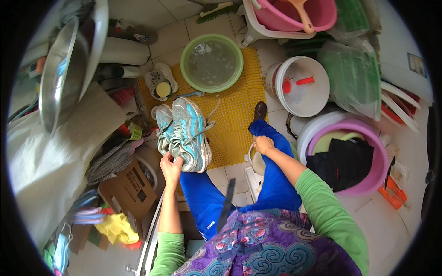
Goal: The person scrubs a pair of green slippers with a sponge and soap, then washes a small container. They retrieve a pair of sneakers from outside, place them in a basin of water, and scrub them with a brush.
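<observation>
A pair of grey and turquoise running shoes point(188, 134) hangs from my left hand point(171, 168), whose fingers grip the heel collars. Their toes point away from me, and the laces dangle loose. My right hand point(264, 145) is closed beside my right knee, on what looks like a pale looped handle point(250, 151). That loop runs down towards a beige object point(258, 164) partly hidden by my leg. Beyond the shoes, a green basin point(211, 63) of cloudy water rests on yellow perforated mats point(238, 120). A blue-handled brush point(190, 94) lies near its edge.
To the left of the basin sit light shoes point(160, 77) with a yellow round lid. At right are a white bucket point(304, 86) with a red-handled item inside and a pink tub point(376, 155) with black cloth. A cardboard box point(129, 189) and metal basins point(62, 76) stand left.
</observation>
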